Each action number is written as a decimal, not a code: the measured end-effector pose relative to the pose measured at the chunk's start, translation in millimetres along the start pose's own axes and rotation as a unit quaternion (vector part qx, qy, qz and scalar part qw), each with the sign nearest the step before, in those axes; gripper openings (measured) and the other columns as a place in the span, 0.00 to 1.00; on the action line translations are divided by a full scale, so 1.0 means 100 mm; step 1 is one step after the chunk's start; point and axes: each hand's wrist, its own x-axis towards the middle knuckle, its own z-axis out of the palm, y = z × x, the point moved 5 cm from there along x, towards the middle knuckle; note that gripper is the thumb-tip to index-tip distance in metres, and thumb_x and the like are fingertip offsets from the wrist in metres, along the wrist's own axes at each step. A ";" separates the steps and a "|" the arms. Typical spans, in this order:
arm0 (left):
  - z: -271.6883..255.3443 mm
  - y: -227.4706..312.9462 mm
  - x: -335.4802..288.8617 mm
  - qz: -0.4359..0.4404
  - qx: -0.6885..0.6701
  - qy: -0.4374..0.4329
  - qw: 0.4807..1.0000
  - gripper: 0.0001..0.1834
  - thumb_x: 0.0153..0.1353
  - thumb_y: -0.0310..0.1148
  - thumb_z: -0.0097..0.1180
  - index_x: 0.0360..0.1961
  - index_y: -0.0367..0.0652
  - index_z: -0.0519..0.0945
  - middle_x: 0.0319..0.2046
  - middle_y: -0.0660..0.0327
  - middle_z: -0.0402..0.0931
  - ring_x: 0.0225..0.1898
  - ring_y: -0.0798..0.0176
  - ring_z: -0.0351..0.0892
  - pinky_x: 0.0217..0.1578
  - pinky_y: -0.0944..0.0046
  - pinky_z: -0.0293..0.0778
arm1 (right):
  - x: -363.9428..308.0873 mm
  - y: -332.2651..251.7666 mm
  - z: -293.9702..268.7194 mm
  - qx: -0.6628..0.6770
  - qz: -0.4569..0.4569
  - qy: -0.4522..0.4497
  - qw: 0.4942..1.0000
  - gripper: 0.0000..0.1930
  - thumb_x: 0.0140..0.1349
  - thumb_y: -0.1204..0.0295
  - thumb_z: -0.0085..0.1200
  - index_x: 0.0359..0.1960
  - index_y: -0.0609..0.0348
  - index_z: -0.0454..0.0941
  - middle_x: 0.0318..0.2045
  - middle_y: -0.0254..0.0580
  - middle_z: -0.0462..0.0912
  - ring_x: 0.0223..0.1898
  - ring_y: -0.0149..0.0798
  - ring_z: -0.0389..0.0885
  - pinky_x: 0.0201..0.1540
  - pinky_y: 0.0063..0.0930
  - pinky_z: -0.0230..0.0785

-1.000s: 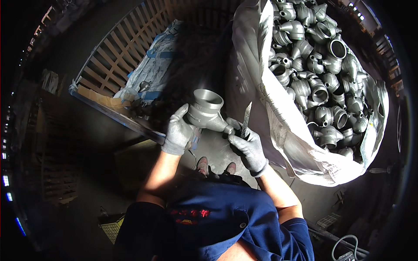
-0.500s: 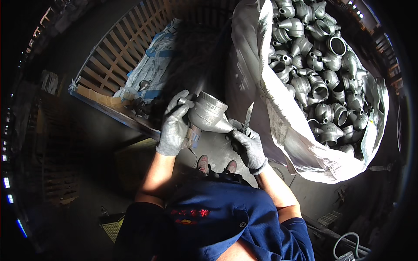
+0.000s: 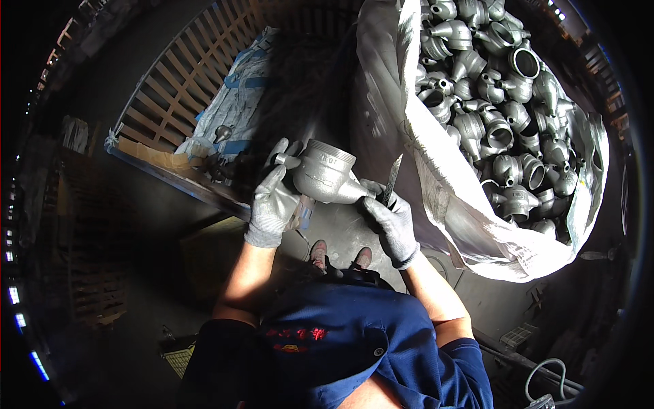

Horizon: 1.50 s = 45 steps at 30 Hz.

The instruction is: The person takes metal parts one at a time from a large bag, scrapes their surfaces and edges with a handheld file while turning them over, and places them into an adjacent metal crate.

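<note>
A grey cast-metal fitting (image 3: 323,174) hangs in front of me between both gloved hands. Its wide ringed mouth faces up and its narrow neck points right. My left hand (image 3: 274,194) has its fingers and thumb round the short stub on the fitting's left side. At the other end, my right hand (image 3: 392,221) grips the tip of the neck. A slim, flat metal file (image 3: 393,178) also sticks up out of that right hand, apart from the fitting's body. The fingers' undersides are hidden.
To the right stands a big white woven bag (image 3: 436,184), heaped with similar fittings (image 3: 501,136). At the far left, a slatted crate (image 3: 174,85) holds crumpled sheeting (image 3: 235,95) with one loose fitting (image 3: 223,133) on it. A cable (image 3: 563,371) loops at lower right.
The fitting has tipped a little, so its neck lies closer to level and its mouth faces more upward. Both hands keep their hold, and the file remains in the right one.
</note>
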 end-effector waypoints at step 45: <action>0.26 -0.07 -0.29 -0.152 0.296 0.004 0.943 0.19 0.66 0.35 0.45 0.50 0.32 0.76 0.41 0.56 0.80 0.41 0.64 0.81 0.45 0.65 0.75 | -0.37 -0.57 0.26 -0.612 -0.272 -0.012 0.742 0.24 0.50 0.81 0.54 0.50 0.45 0.79 0.25 0.41 0.75 0.27 0.44 0.77 0.29 0.33 0.70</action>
